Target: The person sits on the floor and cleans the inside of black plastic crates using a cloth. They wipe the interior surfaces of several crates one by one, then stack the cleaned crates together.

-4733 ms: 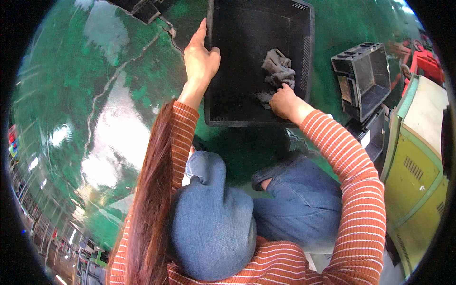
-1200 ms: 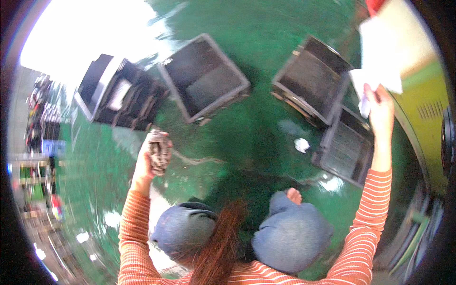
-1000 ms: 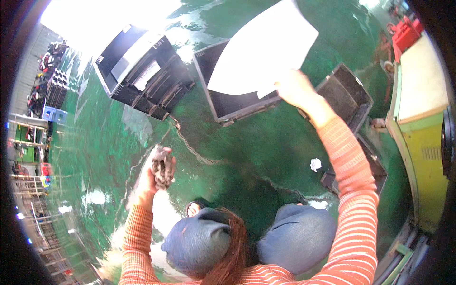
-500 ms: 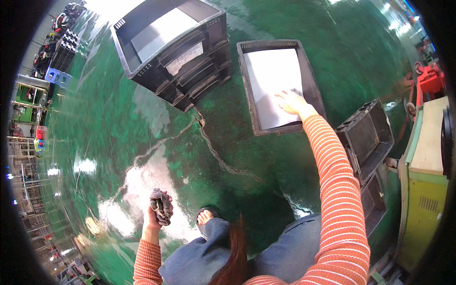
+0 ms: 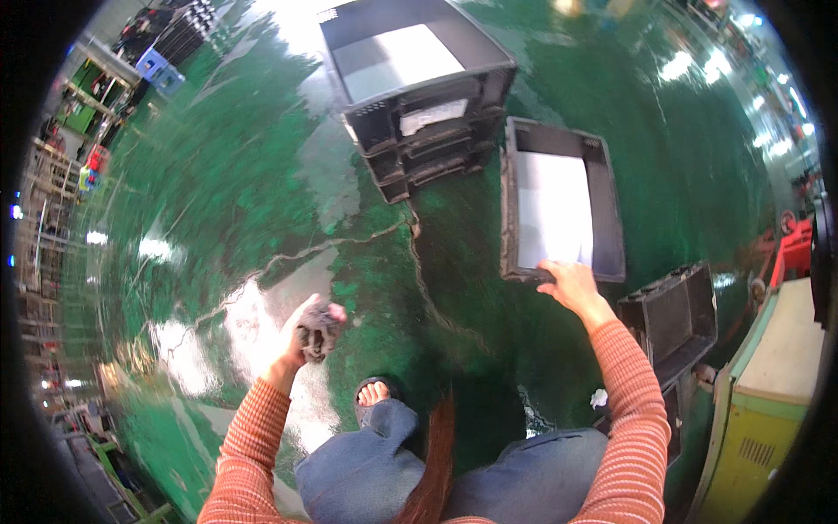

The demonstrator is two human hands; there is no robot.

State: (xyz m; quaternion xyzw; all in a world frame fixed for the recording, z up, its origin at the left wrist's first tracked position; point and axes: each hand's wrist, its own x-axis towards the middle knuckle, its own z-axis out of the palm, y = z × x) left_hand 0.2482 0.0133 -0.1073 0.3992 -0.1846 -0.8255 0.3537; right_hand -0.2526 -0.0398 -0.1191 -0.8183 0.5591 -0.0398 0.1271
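green floor (image 5: 236, 210), crate (image 5: 609, 218) lengthwise away, left grip (image 5: 295, 336) clenching rag (image 5: 320, 332), right grip (image 5: 576, 288) clasping rim (image 5: 521, 276)

Cloth (image 5: 319, 335) blurry; far shelving (image 5: 54, 236) indistinct

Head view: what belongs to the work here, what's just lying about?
Likely in use: grey cloth, in left hand; black crate, right hand at near rim; white sheet inside; perhaps crate stack holding another sheet.
Likely lying about: crumpled white scrap; blue item, upper left.
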